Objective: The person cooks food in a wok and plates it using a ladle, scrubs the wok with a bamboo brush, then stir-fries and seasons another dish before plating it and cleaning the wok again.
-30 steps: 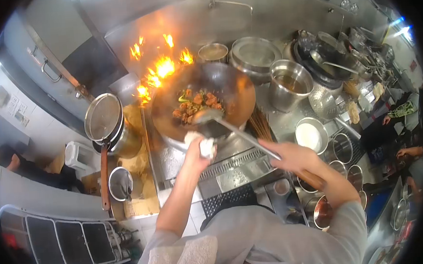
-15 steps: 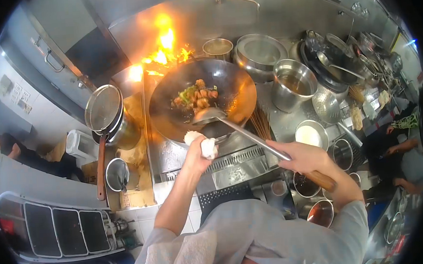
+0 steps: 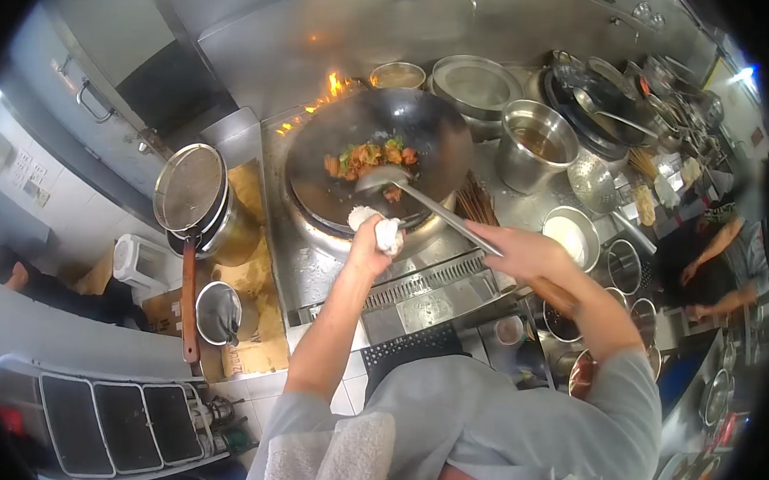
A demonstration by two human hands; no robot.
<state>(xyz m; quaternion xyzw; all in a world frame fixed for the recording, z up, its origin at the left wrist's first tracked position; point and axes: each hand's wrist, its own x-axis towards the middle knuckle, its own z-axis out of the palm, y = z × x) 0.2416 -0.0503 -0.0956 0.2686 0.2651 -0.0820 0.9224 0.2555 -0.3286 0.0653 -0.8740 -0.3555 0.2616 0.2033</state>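
A big dark wok (image 3: pixel 438 135) stands on the burner, holding browned chunks of food with green pieces (image 3: pixel 364 158). My left hand (image 3: pixel 369 251) is closed around a white cloth (image 3: pixel 389 237) at the wok's near edge. The cloth hides whatever part of the wok lies under it. In my right hand (image 3: pixel 517 251) is a long metal ladle (image 3: pixel 440 208) with a wooden handle end. Its bowl rests inside the wok, at the near side of the food.
Small flames (image 3: pixel 334 85) rise behind the wok. To the right stand a steel pot of liquid (image 3: pixel 527 156) and a bowl of white contents (image 3: pixel 569 236). A strainer (image 3: pixel 189 186) lies over a pot at left. Another person's arms (image 3: pixel 718 250) show far right.
The tall flames behind the wok have shrunk. The wok and my left hand have shifted slightly right. The food has changed arrangement, and the ladle's bowl has moved up beside it.
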